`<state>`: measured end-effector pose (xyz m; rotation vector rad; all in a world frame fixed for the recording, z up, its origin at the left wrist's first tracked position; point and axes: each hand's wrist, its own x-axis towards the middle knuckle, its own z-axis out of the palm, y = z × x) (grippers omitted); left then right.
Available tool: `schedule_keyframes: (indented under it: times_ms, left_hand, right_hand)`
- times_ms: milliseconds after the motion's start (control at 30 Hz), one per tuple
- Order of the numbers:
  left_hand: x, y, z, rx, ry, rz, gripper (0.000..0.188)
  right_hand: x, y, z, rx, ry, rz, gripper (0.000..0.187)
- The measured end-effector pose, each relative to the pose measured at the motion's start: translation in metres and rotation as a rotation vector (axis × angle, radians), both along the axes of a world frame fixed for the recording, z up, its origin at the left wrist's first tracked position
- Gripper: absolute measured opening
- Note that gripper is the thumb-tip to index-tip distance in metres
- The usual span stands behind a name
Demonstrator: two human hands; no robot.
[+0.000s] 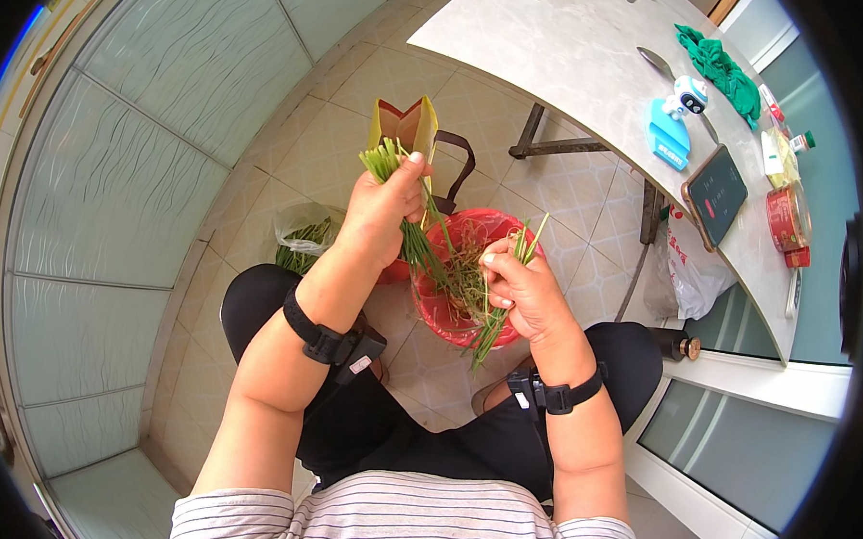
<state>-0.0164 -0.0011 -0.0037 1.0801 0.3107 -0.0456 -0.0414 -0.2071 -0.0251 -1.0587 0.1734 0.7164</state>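
My left hand is closed round a thick bunch of long green stalks. Their pale cut ends point up and the leafy ends hang down toward a red-lined bin. Lower and to the right, my right hand pinches a smaller bunch of green stalks, its leaves trailing over the bin's near rim. Dry brownish plant scraps lie in the bin between my hands. I cannot tell the exact kind of greens.
Behind my left hand stands a yellow paper bag. A plastic bag of greens sits on the floor at left. The table at upper right carries a phone, a blue-and-white figurine, spoons and a green cloth.
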Motion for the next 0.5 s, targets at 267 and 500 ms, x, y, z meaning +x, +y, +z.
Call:
schedule_keyframes:
  times_ms: [267, 500]
  left_hand:
    - [0.003, 0.017, 0.005, -0.041, 0.008, 0.024, 0.021]
    - [0.006, 0.021, 0.005, -0.062, 0.022, 0.035, 0.021]
  right_hand:
    - [0.003, -0.011, -0.007, -0.347, -0.224, -0.146, 0.008]
    - [0.0, -0.02, -0.024, -0.494, -0.463, 0.006, 0.012]
